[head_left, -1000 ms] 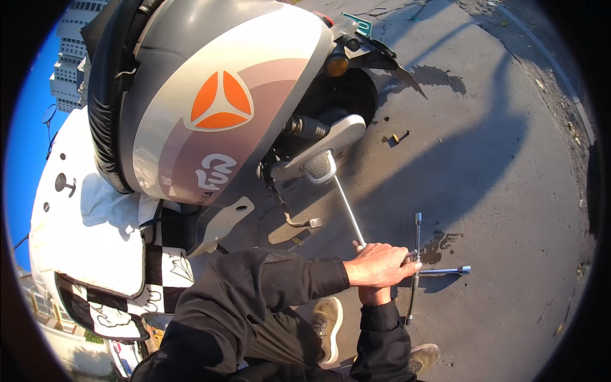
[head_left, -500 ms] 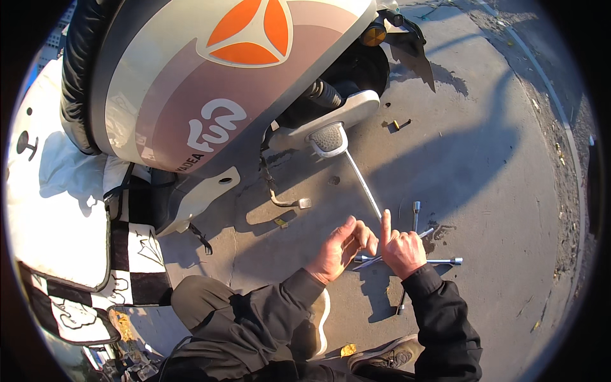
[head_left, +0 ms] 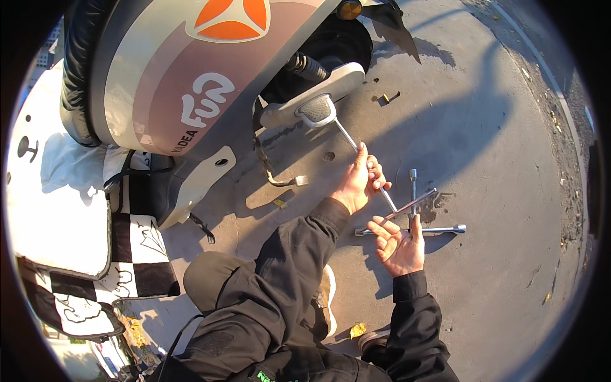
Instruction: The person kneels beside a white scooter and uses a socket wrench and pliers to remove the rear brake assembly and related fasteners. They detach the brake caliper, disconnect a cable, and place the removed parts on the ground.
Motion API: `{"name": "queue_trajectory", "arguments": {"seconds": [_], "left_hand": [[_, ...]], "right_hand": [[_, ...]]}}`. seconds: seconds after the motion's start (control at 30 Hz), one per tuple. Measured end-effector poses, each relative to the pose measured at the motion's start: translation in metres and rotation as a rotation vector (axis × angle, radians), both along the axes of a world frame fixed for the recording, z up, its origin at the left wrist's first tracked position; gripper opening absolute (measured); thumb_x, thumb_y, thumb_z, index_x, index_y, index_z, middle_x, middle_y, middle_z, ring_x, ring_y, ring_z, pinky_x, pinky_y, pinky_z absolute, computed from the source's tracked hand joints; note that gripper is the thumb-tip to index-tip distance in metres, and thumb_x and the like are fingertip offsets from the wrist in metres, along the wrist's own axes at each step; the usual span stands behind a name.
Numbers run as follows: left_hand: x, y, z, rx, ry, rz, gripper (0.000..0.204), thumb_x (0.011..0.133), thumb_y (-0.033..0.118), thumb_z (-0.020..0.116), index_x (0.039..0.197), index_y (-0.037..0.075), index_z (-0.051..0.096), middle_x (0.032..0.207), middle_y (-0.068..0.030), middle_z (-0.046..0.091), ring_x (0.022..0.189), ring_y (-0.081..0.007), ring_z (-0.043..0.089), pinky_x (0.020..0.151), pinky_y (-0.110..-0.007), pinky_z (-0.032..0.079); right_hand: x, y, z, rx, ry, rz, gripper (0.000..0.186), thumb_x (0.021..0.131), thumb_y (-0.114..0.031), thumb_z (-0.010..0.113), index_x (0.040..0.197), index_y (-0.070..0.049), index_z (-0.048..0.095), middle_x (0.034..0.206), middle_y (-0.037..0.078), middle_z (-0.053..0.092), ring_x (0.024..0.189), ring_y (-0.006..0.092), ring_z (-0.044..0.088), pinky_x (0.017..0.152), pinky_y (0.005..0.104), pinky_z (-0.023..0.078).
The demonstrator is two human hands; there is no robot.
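My left hand (head_left: 358, 186) is wrapped around the shaft of a long T-handle wrench (head_left: 389, 201). The wrench's far end reaches a folded footrest with a grey textured pad (head_left: 316, 109), low on the side of a scooter (head_left: 165, 95). Beside the near lower end of the wrench's crossbar is my right hand (head_left: 402, 251), palm up, fingers spread; whether its fingertips touch the bar I cannot tell. On the pavement behind the right hand lies a four-way lug wrench (head_left: 442, 230), partly hidden by that hand.
A bolt-like piece (head_left: 389, 98) lies on the pavement near the scooter's wheel. Below the bodywork hangs a metal kickstand (head_left: 280, 183). A checkered black-and-white cover (head_left: 143, 251) hangs at the left. My knee and shoes are close by, and a yellow leaf (head_left: 358, 330) lies near one shoe.
My left hand has moved up and taken hold of the wrench shaft. The right hand has turned from a pointing finger to an open palm, just below the crossbar. The view has shifted slightly.
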State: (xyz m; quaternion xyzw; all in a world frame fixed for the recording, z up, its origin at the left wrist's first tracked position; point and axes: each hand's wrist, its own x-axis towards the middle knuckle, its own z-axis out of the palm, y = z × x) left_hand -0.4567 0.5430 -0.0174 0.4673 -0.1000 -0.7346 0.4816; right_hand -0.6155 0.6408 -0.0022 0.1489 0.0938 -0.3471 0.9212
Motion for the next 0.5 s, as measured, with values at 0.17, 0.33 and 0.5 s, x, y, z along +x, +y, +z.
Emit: {"name": "queue_trajectory", "arguments": {"seconds": [0.17, 0.33, 0.5], "left_hand": [[0.006, 0.007, 0.007, -0.138, 0.215, -0.042, 0.053, 0.101, 0.063, 0.033, 0.072, 0.019, 0.038, 0.058, 0.005, 0.03, 0.047, -0.012, 0.036, 0.069, -0.036, 0.05], [0.009, -0.009, 0.014, 0.064, 0.08, 0.129, 0.049, 0.101, 0.058, 0.039, 0.077, 0.016, 0.045, 0.062, 0.0031, 0.038, 0.051, -0.0116, 0.038, 0.06, -0.03, 0.044], [-0.008, -0.034, 0.007, 0.166, 0.033, 0.274, 0.053, 0.102, 0.06, 0.037, 0.067, 0.019, 0.037, 0.057, 0.0048, 0.028, 0.045, -0.0108, 0.023, 0.041, -0.027, 0.018]], "right_hand": [[0.021, -0.009, -0.027, 0.171, 0.013, -0.21, 0.053, 0.1, -0.048, 0.053, 0.123, 0.0, 0.057, 0.104, 0.016, 0.07, 0.064, 0.0136, 0.062, 0.048, 0.0236, 0.049], [0.011, -0.005, -0.008, -1.866, 2.349, -0.076, 0.049, 0.082, -0.004, 0.063, 0.131, -0.012, 0.058, 0.143, 0.015, 0.049, 0.135, 0.0308, 0.046, 0.11, 0.0474, 0.037], [0.032, 0.041, 0.01, -1.557, 1.835, -0.626, 0.026, 0.093, -0.018, 0.056, 0.114, -0.004, 0.061, 0.117, 0.01, 0.063, 0.114, 0.0264, 0.059, 0.094, 0.0389, 0.046]]}}
